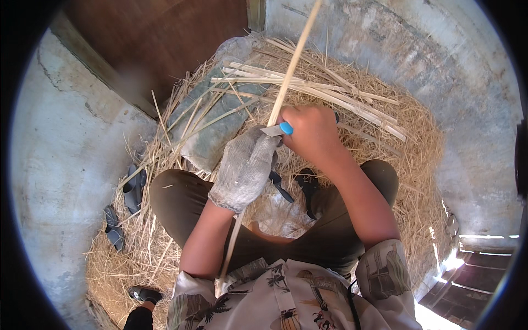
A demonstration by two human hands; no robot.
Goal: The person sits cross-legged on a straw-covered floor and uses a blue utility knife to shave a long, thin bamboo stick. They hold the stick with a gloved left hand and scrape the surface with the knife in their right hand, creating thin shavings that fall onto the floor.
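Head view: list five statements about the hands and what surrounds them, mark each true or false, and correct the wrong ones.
1. The left hand wears a grey glove. True.
2. The right hand holds a knife with a blue part by the blade. True.
3. The right hand is gloved too. False: it is bare.
4. A bundle of pale strips lies on the straw beyond the hands. True.
5. The knife's blade points to the person's right. False: it points left, toward the long strip held in the left hand.
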